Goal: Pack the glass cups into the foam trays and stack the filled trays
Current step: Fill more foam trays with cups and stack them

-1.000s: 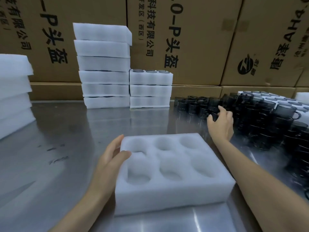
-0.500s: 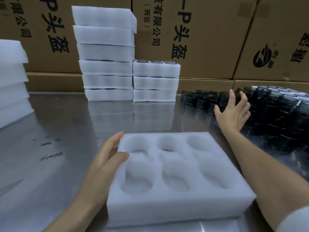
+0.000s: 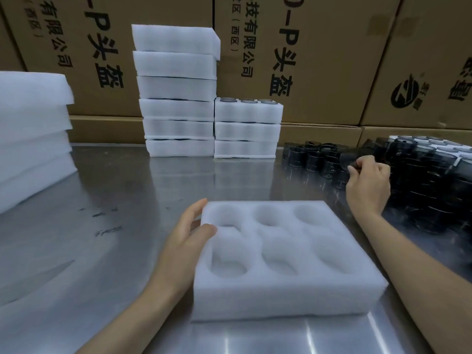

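A white foam tray [image 3: 286, 290] with six empty round pockets lies on the steel table in front of me. My left hand [image 3: 184, 241] holds its left edge, thumb on top and fingers along the side. My right hand [image 3: 367, 180] is at the mass of dark glass cups [image 3: 434, 180] on the right. Its fingers pinch one tilted dark glass cup [image 3: 350, 157] lifted above the others. Two stacks of filled trays stand at the back: a tall stack [image 3: 177, 98] and a shorter three-tray stack [image 3: 247, 129] showing cup rims on top.
A pile of white foam sheets [image 3: 33, 134] sits at the left edge of the steel table [image 3: 107, 200]. Large cardboard boxes [image 3: 319, 54] form a wall behind. More cups rest in a foam tray [image 3: 449, 146] at the far right.
My right hand went from open above the cups to pinching one cup and lifting it. My left hand stayed on the tray's left edge.
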{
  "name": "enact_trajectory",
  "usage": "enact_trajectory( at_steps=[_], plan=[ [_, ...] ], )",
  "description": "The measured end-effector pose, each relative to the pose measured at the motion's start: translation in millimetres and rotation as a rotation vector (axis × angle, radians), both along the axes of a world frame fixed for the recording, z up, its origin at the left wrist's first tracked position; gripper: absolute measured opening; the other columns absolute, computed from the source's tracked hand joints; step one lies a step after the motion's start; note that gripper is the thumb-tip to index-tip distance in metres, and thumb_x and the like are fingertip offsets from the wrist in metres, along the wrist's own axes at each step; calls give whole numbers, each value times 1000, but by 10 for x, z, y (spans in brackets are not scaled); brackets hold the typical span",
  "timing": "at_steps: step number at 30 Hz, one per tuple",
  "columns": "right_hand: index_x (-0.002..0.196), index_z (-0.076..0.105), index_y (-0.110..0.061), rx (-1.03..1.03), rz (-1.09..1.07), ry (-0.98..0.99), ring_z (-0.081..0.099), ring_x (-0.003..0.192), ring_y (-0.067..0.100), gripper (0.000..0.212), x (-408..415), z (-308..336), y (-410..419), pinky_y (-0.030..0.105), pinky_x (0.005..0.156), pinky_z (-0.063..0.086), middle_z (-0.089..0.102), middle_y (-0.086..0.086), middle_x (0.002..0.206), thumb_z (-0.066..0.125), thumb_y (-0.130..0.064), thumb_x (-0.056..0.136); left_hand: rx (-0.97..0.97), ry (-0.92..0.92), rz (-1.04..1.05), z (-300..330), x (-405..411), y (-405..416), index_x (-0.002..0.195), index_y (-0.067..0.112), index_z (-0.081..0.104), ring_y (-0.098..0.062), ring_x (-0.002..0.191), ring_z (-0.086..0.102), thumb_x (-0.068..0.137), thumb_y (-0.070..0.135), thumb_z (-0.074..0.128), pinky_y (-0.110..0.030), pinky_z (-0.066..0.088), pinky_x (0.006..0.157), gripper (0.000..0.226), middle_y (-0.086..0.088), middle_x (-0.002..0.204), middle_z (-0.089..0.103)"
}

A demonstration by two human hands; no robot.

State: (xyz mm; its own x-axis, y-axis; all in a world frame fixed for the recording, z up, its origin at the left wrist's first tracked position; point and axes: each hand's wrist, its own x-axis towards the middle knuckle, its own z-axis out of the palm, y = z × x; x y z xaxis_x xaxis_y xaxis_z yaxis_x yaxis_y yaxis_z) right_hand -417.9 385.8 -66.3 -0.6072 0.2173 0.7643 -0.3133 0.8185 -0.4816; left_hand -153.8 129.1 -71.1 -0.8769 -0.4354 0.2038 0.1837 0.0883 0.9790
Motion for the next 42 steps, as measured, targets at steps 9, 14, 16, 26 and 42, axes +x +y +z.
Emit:
enact_trajectory(
  at_steps=[9, 14, 16, 26, 42],
  plan=[
    [84, 57, -10, 60, 400, 88, 60, 69, 23, 17, 896, 414, -293, 42, 71, 51, 63, 0, 72, 65, -25, 87, 27, -21, -8, 59, 21, 27, 128, 23, 51, -12, 108, 58, 90, 4, 54, -20, 45, 78, 42, 8, 115, 61],
    [68, 53, -27, 52, 761, 13, 60, 64, 9, 22, 1527, 914, -714, 37, 61, 52, 60, -13, 65, 68, -35, 81, -4, -16, -1, 75, 13, 28, 130, 22, 50, -12, 109, 56, 88, 11, 57, -24, 42, 85, 44, 11, 115, 60],
    [64, 47, -30, 146, 811, -74, 61, 65, 13, 28, 1736, 904, -910, 35, 61, 51, 61, -11, 64, 69, -37, 80, -14, -9, 5, 69, 8, 22, 132, 21, 50, 0, 102, 56, 91, 8, 53, -16, 41, 80, 44, 19, 109, 58],
    [73, 41, -23, 338, 781, -155, 46, 54, 9, 35, 1950, 557, -1300, 28, 52, 34, 56, -6, 61, 62, -48, 85, -88, -50, -6, 59, 1, 20, 137, 26, 45, -6, 123, 43, 91, 11, 43, -26, 32, 98, 49, 10, 138, 47],
    [74, 62, -18, 428, 642, -340, 60, 73, 20, 53, 2095, 667, -1470, 34, 67, 47, 67, -3, 71, 42, -65, 88, -145, -35, -50, 43, -34, -4, 126, 31, 53, -6, 126, 43, 90, 20, 44, -31, 33, 105, 39, 9, 136, 50]
  ],
)
